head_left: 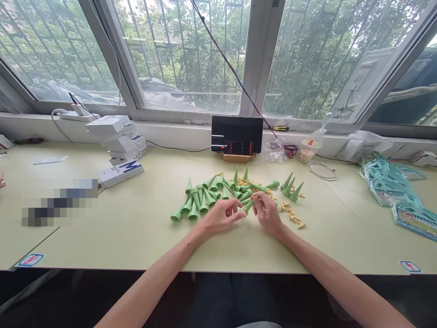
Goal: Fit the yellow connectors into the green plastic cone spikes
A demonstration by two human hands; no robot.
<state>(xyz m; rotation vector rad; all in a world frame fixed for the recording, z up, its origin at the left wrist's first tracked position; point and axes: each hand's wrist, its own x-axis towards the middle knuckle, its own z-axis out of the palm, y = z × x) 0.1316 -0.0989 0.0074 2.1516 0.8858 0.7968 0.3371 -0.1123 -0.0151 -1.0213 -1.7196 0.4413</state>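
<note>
A green plastic cone-shaped spike is between my hands, tilted, its wide end toward the left. The thumb and fingers of my right hand are closed around its narrow end. At the wide end, my left hand has its thumb and curled fingers about the rim; a small pale bit shows there, too small to make out. Beyond my hands lies a pile of similar green spikes, mixed with small yellow plastic pieces. More yellow pieces lie right of my right hand, near several upright green spikes.
A tablet with a phone before it stands at the back. White boxes are stacked at the left. A bagged cup, a coiled cable and teal plastic items lie right on the table.
</note>
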